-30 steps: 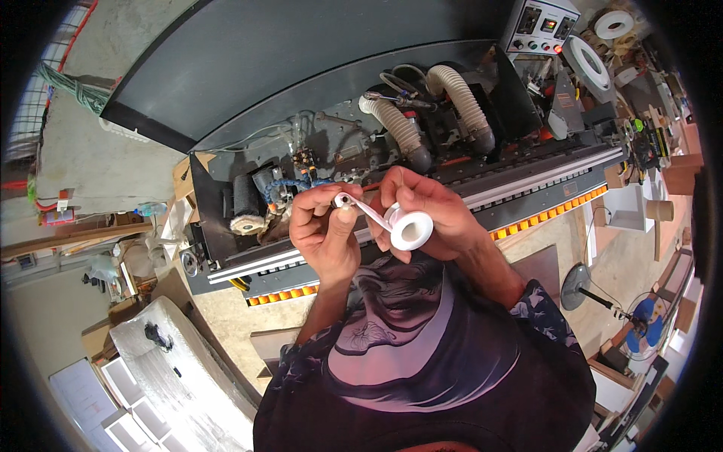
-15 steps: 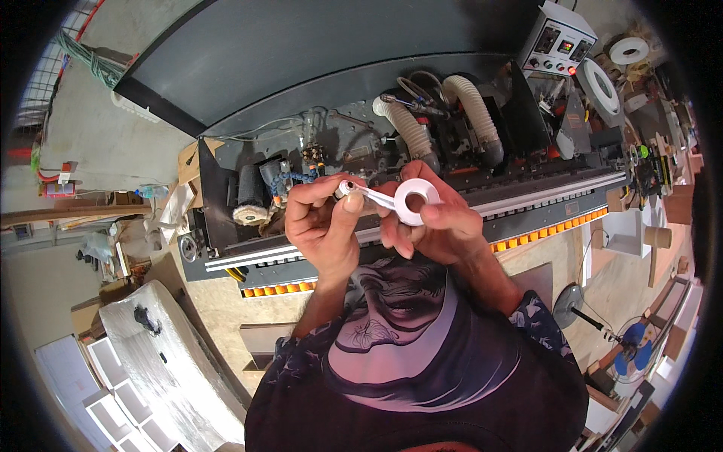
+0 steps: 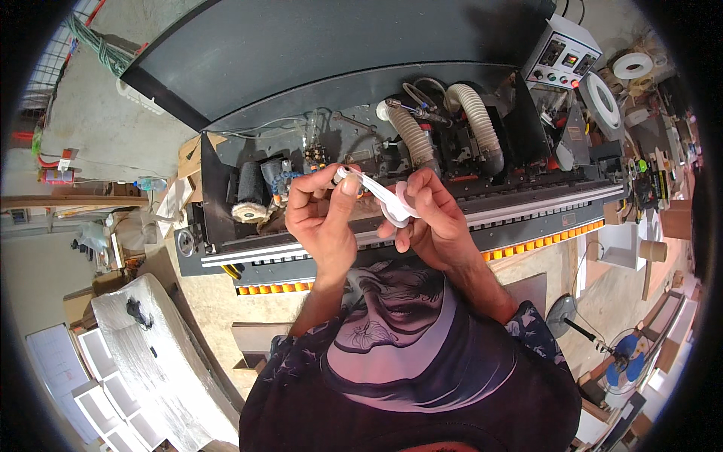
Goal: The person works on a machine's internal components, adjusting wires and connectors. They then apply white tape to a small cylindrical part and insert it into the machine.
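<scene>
Between the thumb and fingers of my left hand (image 3: 325,230) is a small round fitting (image 3: 343,173) with white tape about its end. Its lower part is hidden by the fingers. A white strip (image 3: 375,190) of what looks like thread seal tape runs from it to the spool (image 3: 397,212). My right hand (image 3: 440,230) grips that spool, which is tilted so its side shows more than its hole. Both hands are raised in front of the long dark machine (image 3: 301,89), close together and joined by the stretched strip.
The machine's lid is up, showing ribbed white hoses (image 3: 478,117), a black roller (image 3: 252,184) and a wrench (image 3: 354,123). A control box (image 3: 563,54) stands at its right end. Behind me are a wrapped bundle (image 3: 158,346) on the left and a fan (image 3: 629,355) on the right.
My right hand has turned the spool from facing up to tilted, its fingers now raised over it. The strip looks wider between the hands. My left hand has stayed nearly in place.
</scene>
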### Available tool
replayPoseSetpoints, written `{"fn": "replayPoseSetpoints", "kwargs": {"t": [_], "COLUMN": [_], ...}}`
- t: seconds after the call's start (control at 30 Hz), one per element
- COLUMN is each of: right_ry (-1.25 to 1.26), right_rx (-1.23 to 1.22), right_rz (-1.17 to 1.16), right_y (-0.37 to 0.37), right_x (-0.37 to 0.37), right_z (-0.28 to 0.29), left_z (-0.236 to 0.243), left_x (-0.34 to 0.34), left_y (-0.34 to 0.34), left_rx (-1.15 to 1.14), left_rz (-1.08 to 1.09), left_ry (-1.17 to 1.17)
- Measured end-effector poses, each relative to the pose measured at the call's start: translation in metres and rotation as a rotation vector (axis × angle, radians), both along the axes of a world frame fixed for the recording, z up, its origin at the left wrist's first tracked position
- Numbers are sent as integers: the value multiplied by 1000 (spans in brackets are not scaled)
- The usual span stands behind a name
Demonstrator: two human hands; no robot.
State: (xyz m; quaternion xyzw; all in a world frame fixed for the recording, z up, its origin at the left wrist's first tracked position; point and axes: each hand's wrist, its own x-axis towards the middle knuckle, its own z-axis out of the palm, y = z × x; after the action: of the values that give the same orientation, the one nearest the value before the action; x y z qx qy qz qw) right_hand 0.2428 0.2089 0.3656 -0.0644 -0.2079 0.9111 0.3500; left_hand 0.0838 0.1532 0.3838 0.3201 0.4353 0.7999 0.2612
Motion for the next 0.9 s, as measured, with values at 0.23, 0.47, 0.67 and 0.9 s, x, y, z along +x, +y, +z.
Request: {"fn": "replayPoseSetpoints", "kwargs": {"t": [0.23,0.47,0.67,0.9], "right_ry": [-159,-641,-578,-585], "right_rx": [236,586,1168,1315], "right_rz": [2,-11,-416,-430], "right_y": [0,-5,8,5], "right_x": [-3,4,9,16], "right_z": [-2,36,44,61], "left_z": [4,11,6,11], "left_x": [-4,-15,-19,-13], "left_y": [1,-2,-3,2], "left_rx": [4,58,58,89], "left_rz": [51,-41,-60,56], "left_ry": [58,-73,-52,116]}}
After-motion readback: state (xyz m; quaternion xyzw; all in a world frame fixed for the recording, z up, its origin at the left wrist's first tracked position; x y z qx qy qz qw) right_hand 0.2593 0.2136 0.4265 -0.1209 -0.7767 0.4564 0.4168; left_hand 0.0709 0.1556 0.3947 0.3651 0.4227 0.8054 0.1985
